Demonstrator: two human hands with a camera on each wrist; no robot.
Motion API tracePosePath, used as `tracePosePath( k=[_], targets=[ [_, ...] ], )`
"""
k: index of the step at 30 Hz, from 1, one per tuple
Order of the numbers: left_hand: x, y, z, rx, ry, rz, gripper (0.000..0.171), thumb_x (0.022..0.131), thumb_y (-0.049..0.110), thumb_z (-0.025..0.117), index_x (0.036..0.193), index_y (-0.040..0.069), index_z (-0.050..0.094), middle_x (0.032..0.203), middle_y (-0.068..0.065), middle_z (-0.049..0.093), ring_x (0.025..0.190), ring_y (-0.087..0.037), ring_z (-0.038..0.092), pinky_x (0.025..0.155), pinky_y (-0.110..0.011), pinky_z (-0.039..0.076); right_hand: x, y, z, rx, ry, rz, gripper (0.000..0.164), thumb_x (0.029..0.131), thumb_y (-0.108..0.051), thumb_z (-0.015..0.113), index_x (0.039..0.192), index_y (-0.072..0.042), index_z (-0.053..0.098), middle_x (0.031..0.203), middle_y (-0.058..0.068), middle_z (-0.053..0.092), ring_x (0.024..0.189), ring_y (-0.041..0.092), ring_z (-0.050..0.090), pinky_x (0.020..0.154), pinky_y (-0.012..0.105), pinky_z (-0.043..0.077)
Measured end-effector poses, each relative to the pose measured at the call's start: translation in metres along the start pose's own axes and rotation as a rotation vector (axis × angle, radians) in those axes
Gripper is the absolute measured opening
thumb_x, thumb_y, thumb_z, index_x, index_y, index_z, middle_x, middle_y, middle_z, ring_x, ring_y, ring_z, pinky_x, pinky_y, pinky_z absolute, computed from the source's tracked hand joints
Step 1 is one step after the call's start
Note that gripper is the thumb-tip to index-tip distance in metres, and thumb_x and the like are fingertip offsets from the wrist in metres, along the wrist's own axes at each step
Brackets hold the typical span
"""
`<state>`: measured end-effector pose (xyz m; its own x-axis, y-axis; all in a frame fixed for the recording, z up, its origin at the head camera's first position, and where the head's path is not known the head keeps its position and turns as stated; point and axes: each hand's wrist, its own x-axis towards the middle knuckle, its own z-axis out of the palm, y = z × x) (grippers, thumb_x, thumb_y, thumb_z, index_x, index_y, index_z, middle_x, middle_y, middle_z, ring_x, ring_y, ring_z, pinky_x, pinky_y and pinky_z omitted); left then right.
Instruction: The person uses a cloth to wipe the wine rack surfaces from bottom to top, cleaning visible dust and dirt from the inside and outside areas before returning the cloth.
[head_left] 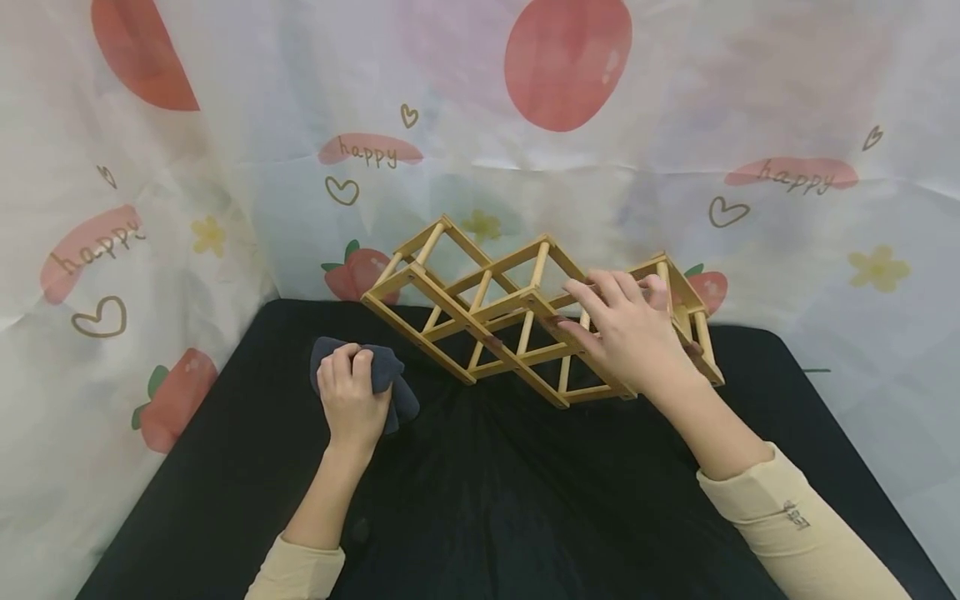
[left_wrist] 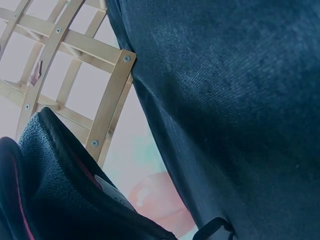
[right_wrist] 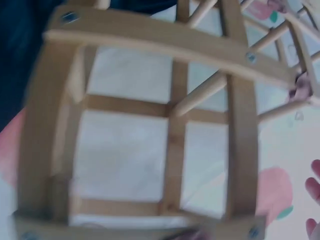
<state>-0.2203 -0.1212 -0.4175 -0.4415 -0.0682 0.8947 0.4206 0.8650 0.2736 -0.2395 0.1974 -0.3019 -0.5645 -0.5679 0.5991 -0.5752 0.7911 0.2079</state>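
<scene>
My left hand [head_left: 351, 396] grips a folded dark blue cloth [head_left: 386, 367] low over the table, left of a wooden lattice rack [head_left: 517, 360]. In the left wrist view the cloth [left_wrist: 65, 185] shows pink edging and a white label. The rack is made of crossed flat slats joined by round dowels and stands at the back of the table. Reddish-brown smears [head_left: 492, 342] mark several slats. Over the rack's right half, my right hand [head_left: 637, 333] reaches with loosely bent fingers; in the right wrist view its fingertips [right_wrist: 312, 189] appear beside the rack [right_wrist: 242, 145], apart from the slats.
A black cloth [head_left: 480, 500] covers the table, with creases running toward the front. Behind and at both sides hangs a pale curtain [head_left: 480, 75] printed with fruit, hearts and flowers. The rack's back edge is close to the curtain.
</scene>
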Motion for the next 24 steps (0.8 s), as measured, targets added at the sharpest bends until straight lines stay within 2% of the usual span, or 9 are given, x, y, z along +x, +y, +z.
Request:
tracePosePath(
  k=[2, 6, 10, 17, 24],
  targets=[
    [0.0, 0.0, 0.001, -0.001, 0.006, 0.006, 0.024, 0.073, 0.004, 0.065, 0.089, 0.0, 0.048, 0.089, -0.021, 0.049, 0.077, -0.036, 0.043, 0.07, -0.046, 0.035, -0.009, 0.007, -0.005, 0.003, 0.052, -0.017, 0.054, 0.094, -0.052, 0.028, 0.12, -0.01, 0.049, 0.114, 0.016, 0.048, 0.103, 0.034, 0.042, 0.079, 0.056, 0.021],
    [0.0, 0.0, 0.002, 0.0, 0.015, 0.015, 0.025, 0.071, 0.003, 0.066, 0.088, 0.0, 0.048, 0.088, -0.02, 0.049, 0.078, -0.036, 0.043, 0.07, -0.047, 0.036, -0.029, 0.022, -0.013, 0.003, 0.145, -0.041, 0.052, 0.093, -0.049, 0.033, 0.12, -0.007, 0.049, 0.111, 0.019, 0.049, 0.1, 0.037, 0.043, 0.077, 0.056, 0.018],
    [-0.001, 0.0, 0.003, 0.005, 0.009, 0.016, 0.026, 0.071, 0.004, 0.068, 0.088, 0.0, 0.049, 0.087, -0.02, 0.049, 0.077, -0.036, 0.043, 0.07, -0.047, 0.036, -0.052, 0.034, -0.017, 0.001, 0.196, -0.006, 0.055, 0.092, -0.052, 0.036, 0.12, -0.006, 0.049, 0.113, 0.02, 0.047, 0.103, 0.038, 0.039, 0.077, 0.058, 0.016],
    [-0.002, 0.0, 0.006, -0.01, 0.013, 0.032, 0.022, 0.073, 0.005, 0.065, 0.087, 0.0, 0.049, 0.087, -0.02, 0.048, 0.077, -0.035, 0.043, 0.07, -0.046, 0.036, -0.089, 0.056, -0.011, -0.01, 0.348, 0.069, 0.059, 0.087, -0.057, 0.04, 0.116, -0.006, 0.048, 0.111, 0.018, 0.046, 0.099, 0.036, 0.037, 0.075, 0.056, 0.011],
    [-0.001, 0.003, 0.008, -0.015, -0.007, 0.037, 0.021, 0.074, 0.004, 0.063, 0.088, 0.0, 0.048, 0.088, -0.02, 0.048, 0.078, -0.035, 0.043, 0.07, -0.045, 0.036, -0.125, 0.075, 0.005, -0.057, 0.312, 0.144, 0.062, 0.086, -0.058, 0.039, 0.114, -0.004, 0.05, 0.107, 0.02, 0.048, 0.096, 0.04, 0.039, 0.075, 0.056, 0.011]
  ],
)
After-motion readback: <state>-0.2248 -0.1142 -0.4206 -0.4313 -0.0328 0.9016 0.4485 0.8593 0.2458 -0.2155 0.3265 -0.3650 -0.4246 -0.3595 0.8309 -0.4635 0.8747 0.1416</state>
